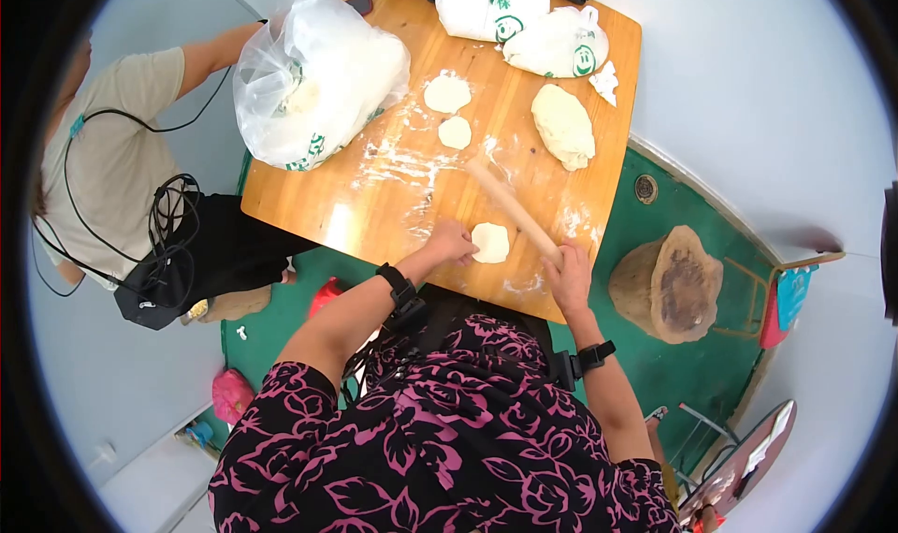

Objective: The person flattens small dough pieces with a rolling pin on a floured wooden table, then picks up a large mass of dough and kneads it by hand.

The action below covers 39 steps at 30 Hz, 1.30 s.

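And I have the right hand gripping the near end of the rolling pin, which slants away from it leftward over the floury bench, while the left hand has its fingertips at the edge of a flat dough round just to its right, whether pinching or merely touching I can't tell! Straight out beyond the left hand I see a smaller disc, then a larger disc, and well beyond the right hand rests the big dough lump!
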Each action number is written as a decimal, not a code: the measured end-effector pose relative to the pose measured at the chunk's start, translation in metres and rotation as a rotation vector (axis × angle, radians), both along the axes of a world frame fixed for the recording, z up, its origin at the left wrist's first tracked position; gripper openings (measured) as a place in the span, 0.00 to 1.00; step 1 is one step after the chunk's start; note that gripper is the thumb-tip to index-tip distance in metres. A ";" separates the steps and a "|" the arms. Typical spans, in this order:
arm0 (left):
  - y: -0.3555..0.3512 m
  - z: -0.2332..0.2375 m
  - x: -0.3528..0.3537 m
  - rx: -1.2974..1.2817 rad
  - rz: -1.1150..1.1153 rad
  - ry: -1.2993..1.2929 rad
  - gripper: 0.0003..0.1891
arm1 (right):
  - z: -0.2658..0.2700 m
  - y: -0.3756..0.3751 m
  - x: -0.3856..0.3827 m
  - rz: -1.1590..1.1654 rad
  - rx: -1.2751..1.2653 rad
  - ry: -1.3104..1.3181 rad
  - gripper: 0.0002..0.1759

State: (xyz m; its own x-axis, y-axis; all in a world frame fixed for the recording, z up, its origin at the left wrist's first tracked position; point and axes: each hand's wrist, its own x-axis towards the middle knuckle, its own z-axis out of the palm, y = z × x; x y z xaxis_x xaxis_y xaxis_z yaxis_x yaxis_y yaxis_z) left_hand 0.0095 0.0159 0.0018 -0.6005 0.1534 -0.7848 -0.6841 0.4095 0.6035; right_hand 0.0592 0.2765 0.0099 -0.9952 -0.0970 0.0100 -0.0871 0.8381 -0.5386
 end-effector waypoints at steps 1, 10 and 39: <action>0.000 0.002 0.002 0.021 0.006 -0.049 0.09 | -0.002 -0.003 0.004 0.040 0.005 0.021 0.20; 0.011 0.003 0.014 0.080 0.253 -0.041 0.10 | -0.007 -0.025 -0.011 0.179 0.337 0.153 0.29; 0.006 0.006 0.010 0.174 0.249 -0.163 0.12 | -0.008 -0.023 -0.049 0.305 0.370 0.220 0.30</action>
State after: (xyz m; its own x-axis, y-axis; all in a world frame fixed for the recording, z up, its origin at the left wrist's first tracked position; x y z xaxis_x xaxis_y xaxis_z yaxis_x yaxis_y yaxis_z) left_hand 0.0192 0.0224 0.0081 -0.5056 0.1580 -0.8482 -0.8431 0.1183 0.5246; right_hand 0.0097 0.2537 0.0015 -0.8993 -0.4188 0.1258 -0.4347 0.8875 -0.1531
